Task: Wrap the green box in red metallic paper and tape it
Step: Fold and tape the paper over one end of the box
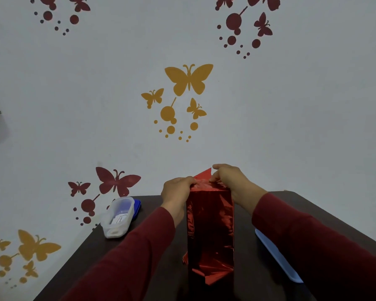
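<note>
red metallic paper [210, 222] covers the whole box standing upright near the middle of the dark surface [243, 205]; none of the green box itself shows, so it is only by judgement that it sits inside the wrap. in the head view, the only one there is, both hands work at the far, upper end of the package. the left hand [177, 190] has its fingers curled over the left top corner and pinches the paper there. the right hand [230, 178] grips the paper at the right top corner, thumb and fingertips pressing a fold, and a red triangular flap [204, 174] sticks up between the two hands. at the near end the paper lies already creased into a pointed flap against the surface, though whether tape holds it cannot be told.

the step in hand looks like closing the far end: side folds pushed in, the triangle not yet laid flat. the next move calls for folding that triangle down tight against the end face while one hand keeps the creases pinned, then freeing the other for tape. a clear plastic container [117, 217] rests on the left of the surface and a light blue lid [278, 257] on the right; no tape roll is plainly visible.
</note>
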